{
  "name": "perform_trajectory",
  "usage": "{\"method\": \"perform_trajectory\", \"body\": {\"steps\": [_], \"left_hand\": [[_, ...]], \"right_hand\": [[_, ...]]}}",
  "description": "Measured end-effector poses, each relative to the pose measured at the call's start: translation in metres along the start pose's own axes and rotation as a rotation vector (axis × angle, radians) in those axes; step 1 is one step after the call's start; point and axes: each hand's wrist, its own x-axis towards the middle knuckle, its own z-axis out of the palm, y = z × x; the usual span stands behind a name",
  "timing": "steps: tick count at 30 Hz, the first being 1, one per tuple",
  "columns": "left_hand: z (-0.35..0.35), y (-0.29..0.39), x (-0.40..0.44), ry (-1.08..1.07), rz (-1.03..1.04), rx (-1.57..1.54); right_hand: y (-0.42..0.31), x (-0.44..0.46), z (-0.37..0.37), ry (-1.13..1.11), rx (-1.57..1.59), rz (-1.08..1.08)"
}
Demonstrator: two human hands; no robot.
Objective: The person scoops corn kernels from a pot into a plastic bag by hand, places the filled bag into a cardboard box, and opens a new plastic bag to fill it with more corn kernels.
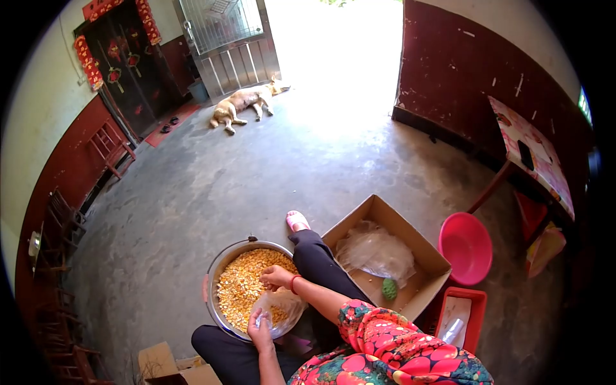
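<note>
A metal pot (213,307) full of yellow corn kernels (240,282) stands between my legs. My left hand (260,330) is closed on the edge of a clear plastic bag (289,308) at the pot's near right side, with some kernels inside the bag. Over the kernels, just above the bag, is my right hand (277,277), a red band on its wrist. Its fingers are bent together, and what they hold, if anything, is too small to make out.
Right of my leg sits a cardboard box (427,292) with plastic bags (375,250) and a green object (389,289). Beyond it are a pink basin (465,249), a red tray (478,321) and a table (532,147). A dog (247,102) lies by the doorway.
</note>
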Motion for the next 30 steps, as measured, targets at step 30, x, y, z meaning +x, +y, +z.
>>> {"method": "perform_trajectory", "body": {"steps": [30], "left_hand": [[0.011,0.014,-0.006,-0.035,-0.090,-0.036]], "right_hand": [[-0.030,-0.042,0.016,-0.895,-0.271,-0.183]]}}
